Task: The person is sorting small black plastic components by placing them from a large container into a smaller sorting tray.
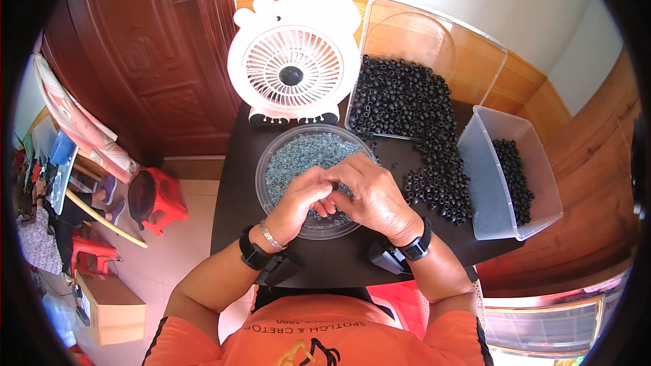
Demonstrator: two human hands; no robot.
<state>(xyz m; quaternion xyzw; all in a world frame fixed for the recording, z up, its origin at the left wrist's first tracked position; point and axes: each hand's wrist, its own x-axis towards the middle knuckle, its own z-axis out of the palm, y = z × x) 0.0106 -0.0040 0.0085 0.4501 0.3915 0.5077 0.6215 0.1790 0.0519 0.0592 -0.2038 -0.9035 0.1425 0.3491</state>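
My left hand [298, 202] and my right hand [371, 196] meet over a round clear tub [263, 186]. Small blue-grey, see-through pieces [305, 152] fill much of it, and some dark ones show near its front. A small black piece [334, 186], mostly covered by fingers, is pinched at the tips of my left hand. My right fingers are drawn together against it from above; whatever they hold is too small and hidden to name. Each wrist wears a black strap with a device on it.
A large clear bin [505, 71] lies tipped, with black hollow pieces [437, 156] spilling onto the dark table [234, 210]. At right stands a translucent box [483, 183] partly filled with black pieces. A white fan [291, 61] stands behind the tub. Red stools [166, 200] and a cardboard box [115, 312] are left.
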